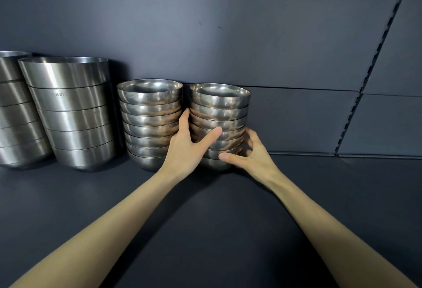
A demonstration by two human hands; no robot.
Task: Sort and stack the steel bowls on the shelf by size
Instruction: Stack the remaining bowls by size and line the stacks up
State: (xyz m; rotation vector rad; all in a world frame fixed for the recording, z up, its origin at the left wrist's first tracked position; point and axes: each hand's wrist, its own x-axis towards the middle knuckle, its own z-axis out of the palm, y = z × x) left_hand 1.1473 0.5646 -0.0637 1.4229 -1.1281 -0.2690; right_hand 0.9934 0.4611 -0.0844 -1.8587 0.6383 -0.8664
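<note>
The left hand (186, 148) and right hand (253, 155) curl their fingers round the small stack (220, 102), just right of its twin stack (149, 114).

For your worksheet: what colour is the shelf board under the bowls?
Dark blue-grey shelf, plain; head view.

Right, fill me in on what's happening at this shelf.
A person holds the right-hand stack of small bowls with both hands as it stands on the shelf. The left hand grips its left side, thumb across the front. The right hand curls round its lower right side. A second small stack stands just left of it, then a stack of larger bowls, then another large stack cut off by the left edge.
</note>
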